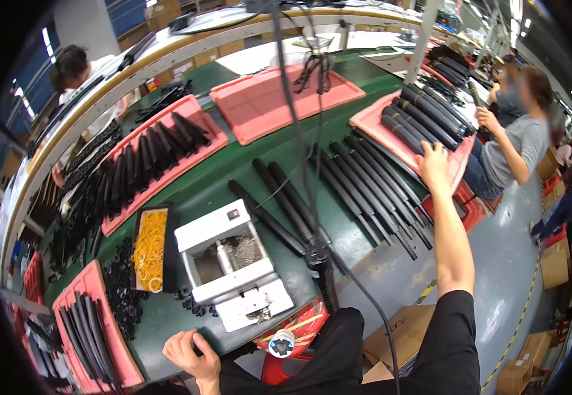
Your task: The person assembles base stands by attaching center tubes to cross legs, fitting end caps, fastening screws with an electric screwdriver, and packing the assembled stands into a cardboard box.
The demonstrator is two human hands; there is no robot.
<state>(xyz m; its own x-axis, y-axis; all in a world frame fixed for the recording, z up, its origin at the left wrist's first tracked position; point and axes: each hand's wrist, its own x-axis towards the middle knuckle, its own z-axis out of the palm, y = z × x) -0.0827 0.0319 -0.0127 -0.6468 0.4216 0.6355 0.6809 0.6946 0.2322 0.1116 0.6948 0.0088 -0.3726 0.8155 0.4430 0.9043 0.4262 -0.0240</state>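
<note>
My right hand [435, 166] reaches out to the right, its fingers spread at the near ends of black tubes [407, 129] lying on a pink tray [456, 172]. I see no tube lifted in it. Near the table's front edge is my left hand [192, 354], fingers loosely bent and apart, holding nothing. Ahead of it stands a white machine [223, 289] with an open hopper of small metal pieces [241, 253]. Beside the machine, a dark box holds yellow rubber-band-like rings [150, 240]. Small black parts [123, 283] are scattered left of that box.
Several long black tubes [365, 187] lie side by side on the green table [200, 191], some overhanging its edge. A dark cable with a tool [319, 255] hangs before me. Pink trays [279, 105] stand further back. Two people sit at right; another person [78, 72] is at left.
</note>
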